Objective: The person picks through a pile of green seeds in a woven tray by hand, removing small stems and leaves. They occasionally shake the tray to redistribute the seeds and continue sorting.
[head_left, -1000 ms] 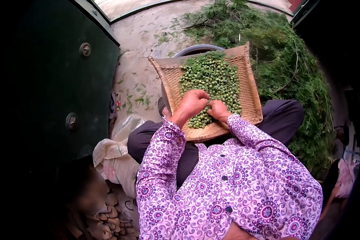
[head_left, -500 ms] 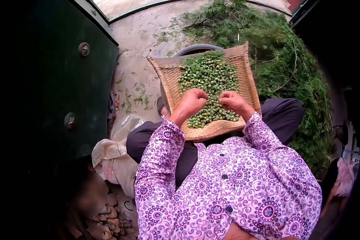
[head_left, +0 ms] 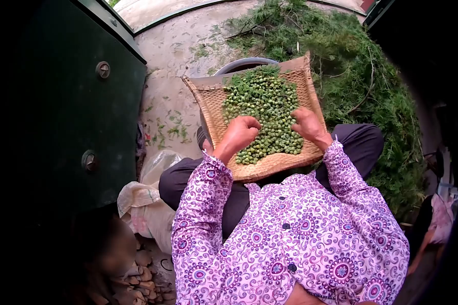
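A woven basket tray rests across my lap, tilted over a round basin. Small round green fruits cover its middle, with feathery green sprigs at the far end. My left hand is over the left side of the fruits, its fingers pinched together; what they hold, if anything, is too small to name. Over the right edge of the fruits is my right hand, fingers curled closed, its fingertips partly hidden.
Cut green branches are heaped on the floor to the right. A dark green door stands at the left. Beside my left knee lies a pale sack, with wood pieces below it.
My right hand has moved to the right and slightly up, away from my left hand. The left hand is nearly where it was, and the view has shifted slightly.
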Available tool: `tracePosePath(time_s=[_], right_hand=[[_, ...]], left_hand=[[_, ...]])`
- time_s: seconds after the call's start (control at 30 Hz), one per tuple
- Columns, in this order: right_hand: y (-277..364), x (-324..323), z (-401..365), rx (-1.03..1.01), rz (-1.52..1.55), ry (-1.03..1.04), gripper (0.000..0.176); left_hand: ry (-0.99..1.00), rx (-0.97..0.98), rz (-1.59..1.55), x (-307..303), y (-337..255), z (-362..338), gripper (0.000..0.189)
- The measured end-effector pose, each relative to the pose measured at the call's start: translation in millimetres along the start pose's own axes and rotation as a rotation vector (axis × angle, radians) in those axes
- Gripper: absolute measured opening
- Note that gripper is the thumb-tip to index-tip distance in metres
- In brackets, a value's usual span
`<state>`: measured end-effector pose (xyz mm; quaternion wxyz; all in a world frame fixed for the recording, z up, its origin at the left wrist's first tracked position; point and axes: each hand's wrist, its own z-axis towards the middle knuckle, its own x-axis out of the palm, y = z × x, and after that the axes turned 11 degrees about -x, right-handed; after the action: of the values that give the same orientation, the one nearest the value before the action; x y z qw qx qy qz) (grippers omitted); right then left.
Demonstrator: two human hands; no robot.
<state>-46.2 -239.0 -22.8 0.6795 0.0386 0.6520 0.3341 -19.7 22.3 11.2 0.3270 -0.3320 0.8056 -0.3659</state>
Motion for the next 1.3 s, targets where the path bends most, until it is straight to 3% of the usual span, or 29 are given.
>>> tracePosePath(time_s=[0.1, 0.17, 0.37, 0.43, 0.6, 0.73, 0.77, 0.83, 1.0, 1.1, 1.17, 1.3], right_hand=[[32, 60, 9, -0.127, 0.131, 0.227, 0.021], [30, 88, 12, -0.149, 0.001, 0.302, 0.009], [29, 115, 13, -0.173, -0.19, 0.279, 0.012], [30, 104, 17, -0.07, -0.305, 0.453, 0.012], [15, 89, 9, 0.022, -0.174, 0.269, 0.009], [9, 70, 15, 0.374, 0.693, 0.189, 0.012], [11, 64, 15, 0.374, 0.691, 0.183, 0.012], [36, 42, 21, 0.46, 1.077, 0.172, 0.011], [65, 30, 34, 0.326, 1.322, 0.09, 0.009], [57, 42, 37, 0.347, 1.238, 0.075, 0.009], [44, 60, 32, 0.322, 0.819, 0.123, 0.011], [56, 101, 20, -0.128, 0.347, 0.226, 0.009]], left_hand=[[-0.022, 0.0, -0.017, -1, 0, 0, 0.025], [-0.04, 0.02, -0.026, -2, 2, 1, 0.025], [-0.049, 0.013, -0.025, -8, -3, -3, 0.025], [-0.056, 0.055, -0.027, -8, -2, -2, 0.025], [-0.053, 0.038, 0.017, -6, -5, -4, 0.026], [-0.017, 0.007, -0.075, -2, 7, 5, 0.021], [0.01, -0.005, -0.169, 0, 11, 9, 0.017], [0.016, 0.001, -0.188, 3, 14, 12, 0.016], [0.076, -0.014, -0.176, 7, 17, 14, 0.012], [0.068, -0.052, -0.183, 5, 18, 13, 0.009], [0.028, -0.037, -0.176, 3, 13, 9, 0.007], [-0.032, 0.02, -0.144, -2, 10, 4, 0.008]])
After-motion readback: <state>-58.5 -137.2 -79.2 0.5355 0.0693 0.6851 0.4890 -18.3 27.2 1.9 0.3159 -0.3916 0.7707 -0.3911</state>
